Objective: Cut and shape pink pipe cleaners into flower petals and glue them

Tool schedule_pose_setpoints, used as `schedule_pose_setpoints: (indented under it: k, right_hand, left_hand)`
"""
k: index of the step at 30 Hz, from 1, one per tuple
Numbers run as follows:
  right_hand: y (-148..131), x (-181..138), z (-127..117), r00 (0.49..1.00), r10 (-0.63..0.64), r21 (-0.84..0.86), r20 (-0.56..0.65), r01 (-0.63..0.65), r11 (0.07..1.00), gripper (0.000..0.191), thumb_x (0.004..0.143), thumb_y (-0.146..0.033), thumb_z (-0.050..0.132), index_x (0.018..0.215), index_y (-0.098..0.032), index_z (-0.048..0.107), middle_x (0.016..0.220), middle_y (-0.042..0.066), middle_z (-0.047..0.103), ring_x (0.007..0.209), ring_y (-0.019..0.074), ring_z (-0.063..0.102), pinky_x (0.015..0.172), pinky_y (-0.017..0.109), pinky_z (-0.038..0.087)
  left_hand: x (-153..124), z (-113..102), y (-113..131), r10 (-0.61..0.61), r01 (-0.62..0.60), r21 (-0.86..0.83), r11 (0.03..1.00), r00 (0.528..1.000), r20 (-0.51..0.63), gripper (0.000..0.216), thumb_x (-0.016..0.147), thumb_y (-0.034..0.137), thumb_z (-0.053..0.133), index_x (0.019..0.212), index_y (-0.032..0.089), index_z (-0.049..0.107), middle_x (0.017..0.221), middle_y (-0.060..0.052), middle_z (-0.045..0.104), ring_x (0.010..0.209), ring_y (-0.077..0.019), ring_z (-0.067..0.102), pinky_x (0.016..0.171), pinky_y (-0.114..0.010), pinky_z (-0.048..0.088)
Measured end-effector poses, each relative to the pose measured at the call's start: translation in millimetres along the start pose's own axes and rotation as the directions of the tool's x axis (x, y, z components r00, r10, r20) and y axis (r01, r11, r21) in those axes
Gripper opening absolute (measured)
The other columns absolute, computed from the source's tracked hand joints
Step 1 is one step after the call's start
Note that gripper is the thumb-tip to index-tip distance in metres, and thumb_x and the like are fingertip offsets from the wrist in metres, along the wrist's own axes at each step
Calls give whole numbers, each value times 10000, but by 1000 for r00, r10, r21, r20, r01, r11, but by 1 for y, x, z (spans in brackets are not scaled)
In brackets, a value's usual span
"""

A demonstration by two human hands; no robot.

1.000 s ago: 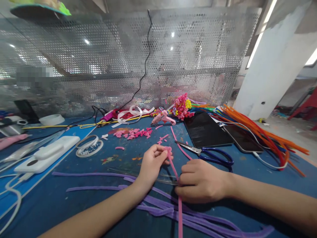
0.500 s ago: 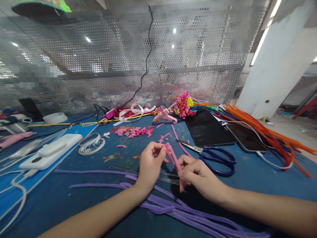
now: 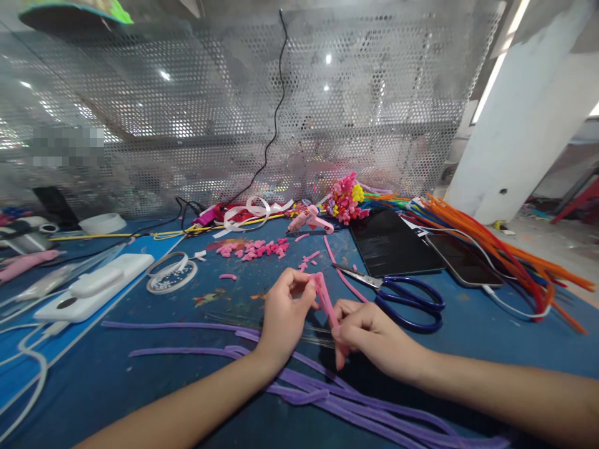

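Observation:
My left hand (image 3: 289, 312) pinches the upper, bent end of a pink pipe cleaner (image 3: 324, 298) between thumb and fingers. Lower down, my right hand (image 3: 374, 333) closes around the same pipe cleaner, which is folded into a narrow doubled strip slanting between the hands. Beneath my wrists lie several long purple pipe cleaners (image 3: 309, 380). Clear thin sticks (image 3: 313, 337) show on the table behind my fingers. Just right of my right hand are scissors (image 3: 412, 302) with blue handles, their blades parted, beside another pink pipe cleaner (image 3: 340, 268).
Small pink pieces (image 3: 262, 249) are piled farther back, near a pink glue gun (image 3: 309, 218) and a pink flower bunch (image 3: 346, 196). A black tablet (image 3: 393, 243), a phone (image 3: 461, 259) and orange pipe cleaners (image 3: 505, 243) lie right. A white power strip (image 3: 93, 287) is left.
Both hands keep hold of the pink pipe cleaner. My right hand has shifted slightly left, and the folded strip looks narrower at its top. The table items stay put.

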State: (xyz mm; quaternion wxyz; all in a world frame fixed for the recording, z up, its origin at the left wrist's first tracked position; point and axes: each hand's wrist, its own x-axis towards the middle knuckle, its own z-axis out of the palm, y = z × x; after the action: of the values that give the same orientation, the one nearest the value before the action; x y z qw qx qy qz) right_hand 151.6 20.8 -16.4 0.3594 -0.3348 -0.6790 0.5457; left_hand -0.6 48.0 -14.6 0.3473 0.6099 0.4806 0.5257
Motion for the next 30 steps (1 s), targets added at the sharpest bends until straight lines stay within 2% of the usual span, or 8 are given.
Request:
schedule_pose_setpoints:
  k: [6,10,13,16,19,22,26,30]
  right_hand:
    - [2,1,1,998,56,47,-19,-55,997,328,778,-154,469,528,-164,682,639,-12,453,552,68,410,535,204,337]
    - [3,2,0,997,52,48,-49,-50,998,342,793,-151,460,517,-153,663,591,-13,453,550,74,431,527,199,347]
    - [2,2,-3,994,-43,-44,-100,39,998,428,855,-261,437,485,-150,621,525,-7,468,572,92,466,575,211,376]
    - [1,5,-13,953,-221,-240,-209,169,956,426,855,-330,458,488,-151,578,550,6,508,604,107,493,623,231,398]
    - [3,11,-29,870,-428,-497,-243,268,825,202,849,-265,467,784,-155,624,791,43,567,687,121,511,642,248,415]
    - [9,18,-45,835,-550,-696,36,416,586,224,856,-191,433,1040,-180,560,1049,87,552,852,146,516,729,274,424]
    - [18,21,-58,745,-562,-791,360,563,238,202,886,-194,403,913,-179,602,828,49,628,756,144,507,714,278,406]
    - [13,21,-69,732,-550,-837,403,537,101,247,897,-195,369,927,-161,612,705,49,614,700,147,490,644,261,389]
  left_hand:
    - [-1,0,2,12,-12,23,1000,1000,6,117,767,281,554,733,180,505,632,47,557,516,-88,554,514,-188,434]
    - [-8,0,3,107,-117,111,987,990,92,68,789,251,533,759,190,546,697,33,596,600,-94,573,573,-185,441]
    - [-14,-1,4,189,-227,175,958,960,207,61,788,230,539,778,196,588,752,24,620,686,-103,582,651,-188,444]
    - [-15,-1,5,169,-216,155,964,947,272,73,790,240,540,789,192,595,744,24,619,683,-103,575,655,-192,444]
    - [-12,0,6,51,-70,58,996,957,285,98,805,268,520,811,185,571,728,26,603,629,-95,559,589,-187,446]
    - [-9,3,6,-55,78,-57,995,944,325,123,807,292,519,825,173,545,722,21,588,633,-100,564,578,-193,452]
    - [-9,4,7,-116,153,-62,986,909,401,138,801,296,529,807,159,549,707,13,586,647,-107,564,590,-199,448]
    - [-11,2,7,-113,145,-38,989,889,443,128,807,277,521,802,154,555,686,15,578,628,-98,537,586,-195,432]
